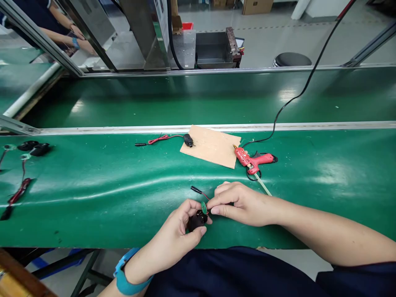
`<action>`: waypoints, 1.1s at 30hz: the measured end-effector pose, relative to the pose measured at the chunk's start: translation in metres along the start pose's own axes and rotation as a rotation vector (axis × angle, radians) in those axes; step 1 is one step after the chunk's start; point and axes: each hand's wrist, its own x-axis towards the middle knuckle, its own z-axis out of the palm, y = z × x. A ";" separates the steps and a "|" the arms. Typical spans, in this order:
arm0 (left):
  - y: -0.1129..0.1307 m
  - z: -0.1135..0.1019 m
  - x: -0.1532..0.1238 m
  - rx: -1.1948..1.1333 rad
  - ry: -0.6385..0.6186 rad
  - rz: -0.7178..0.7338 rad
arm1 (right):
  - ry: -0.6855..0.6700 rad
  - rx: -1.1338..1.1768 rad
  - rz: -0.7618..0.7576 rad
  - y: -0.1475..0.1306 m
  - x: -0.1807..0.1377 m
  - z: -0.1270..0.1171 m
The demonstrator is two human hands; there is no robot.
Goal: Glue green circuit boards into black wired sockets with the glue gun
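My left hand [177, 233] is closed around a small black round part [197, 220] near the front edge of the green bench [108, 194]. My right hand [239, 203] pinches a small green circuit board [204, 207] right above that black part. A thin red and black wire with a black plug [198, 191] runs from the board across the mat behind my fingers.
A red hot-glue gun [252, 160] lies beside a cardboard sheet [212, 145], its black cord [305, 86] running up and away. Another wired black part [187, 140] rests at the cardboard's left edge. More black parts [34, 147] and wires [18, 193] lie far left. Another person's arms [69, 37] show at top left.
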 end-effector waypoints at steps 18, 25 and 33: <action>0.008 0.005 -0.007 0.322 -0.001 0.082 | -0.081 -0.697 -0.120 -0.030 -0.003 0.010; 0.011 0.012 -0.009 0.384 0.068 0.135 | -0.020 -0.699 -0.150 -0.036 -0.006 0.014; 0.011 0.016 -0.008 0.396 0.105 0.201 | 0.021 -0.554 -0.077 -0.036 -0.011 0.019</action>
